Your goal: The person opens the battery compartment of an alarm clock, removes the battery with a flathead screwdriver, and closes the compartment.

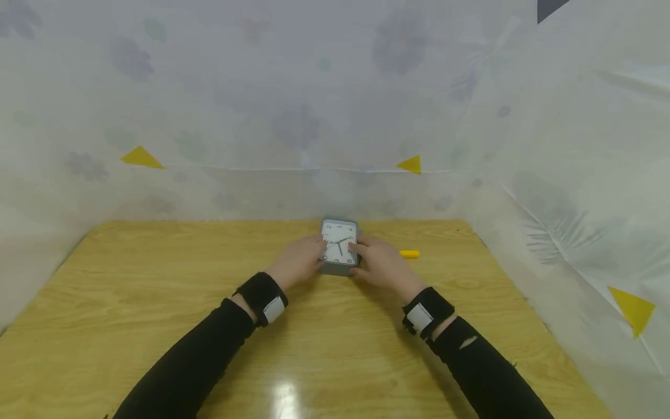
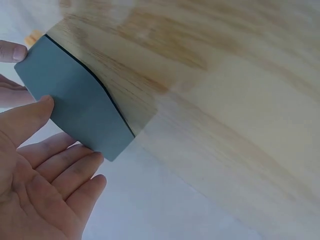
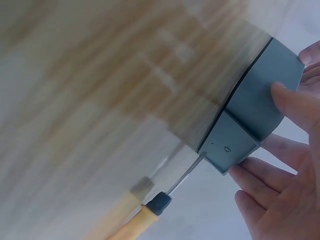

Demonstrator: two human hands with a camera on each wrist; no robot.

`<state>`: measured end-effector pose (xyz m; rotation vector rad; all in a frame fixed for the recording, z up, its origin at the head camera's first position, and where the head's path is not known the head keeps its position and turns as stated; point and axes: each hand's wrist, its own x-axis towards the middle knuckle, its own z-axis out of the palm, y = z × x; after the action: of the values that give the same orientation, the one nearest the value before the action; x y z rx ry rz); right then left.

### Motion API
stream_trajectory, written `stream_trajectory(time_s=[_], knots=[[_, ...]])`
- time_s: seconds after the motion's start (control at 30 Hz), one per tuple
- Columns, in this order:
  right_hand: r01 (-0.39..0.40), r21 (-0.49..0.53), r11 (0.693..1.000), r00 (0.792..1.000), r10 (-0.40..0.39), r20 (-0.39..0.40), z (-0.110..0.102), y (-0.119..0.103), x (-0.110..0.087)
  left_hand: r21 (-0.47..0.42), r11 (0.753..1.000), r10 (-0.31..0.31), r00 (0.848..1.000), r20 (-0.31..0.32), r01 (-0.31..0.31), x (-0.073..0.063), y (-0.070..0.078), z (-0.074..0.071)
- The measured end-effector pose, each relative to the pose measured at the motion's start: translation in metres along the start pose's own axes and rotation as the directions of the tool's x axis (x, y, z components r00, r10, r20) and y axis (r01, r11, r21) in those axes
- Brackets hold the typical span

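A pale floral sheet [image 1: 293,87] hung beyond the fingers [image 2: 89,197], and a wood-grain worktop [image 1: 157,297] spread out below them. The left hand [image 1: 297,262] and right hand [image 1: 386,265] faced each other, fingers gripping opposite sides of a boxy grey clock [image 1: 339,249]. So yeah, the clock was right between them at the worktop's far end, face up with the 3 pointing away from the person; couldn't tell if it was lifted a bit. Tbh it looked light and stiff, probably plastic, so no squish to worry about. Those smooth walls might've been kinda slippery, and I'd guess the dial side was the fragile bit, so holding it by both sides seemed smart. Smallest thing was an orange-handled screwdriver [image 3: 159,202] on the right fingers' outer side, tip by the clock's corner, touching or not, no idea.
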<state>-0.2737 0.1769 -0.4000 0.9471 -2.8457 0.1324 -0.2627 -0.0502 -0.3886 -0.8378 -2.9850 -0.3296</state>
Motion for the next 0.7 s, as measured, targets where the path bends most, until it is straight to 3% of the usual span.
stream_trajectory(time_s=[0.27, 0.43, 0.7], knots=[[0.032, -0.03, 0.999, 0.998, -0.031, 0.056, -0.004, -0.014, -0.004, 0.105, 0.994, 0.037, 0.999, -0.014, -0.035, -0.016, -0.005, 0.003], [0.039, -0.008, 0.999, 0.995, -0.038, 0.089, -0.006, -0.025, -0.008, 0.208, 0.976, 0.081, 0.996, -0.039, -0.071, -0.036, -0.001, 0.0], [0.102, -0.073, 0.992, 0.993, -0.097, 0.063, -0.005, -0.042, -0.018, 0.298, 0.95, 0.125, 0.989, -0.073, -0.098, -0.068, 0.005, -0.007]])
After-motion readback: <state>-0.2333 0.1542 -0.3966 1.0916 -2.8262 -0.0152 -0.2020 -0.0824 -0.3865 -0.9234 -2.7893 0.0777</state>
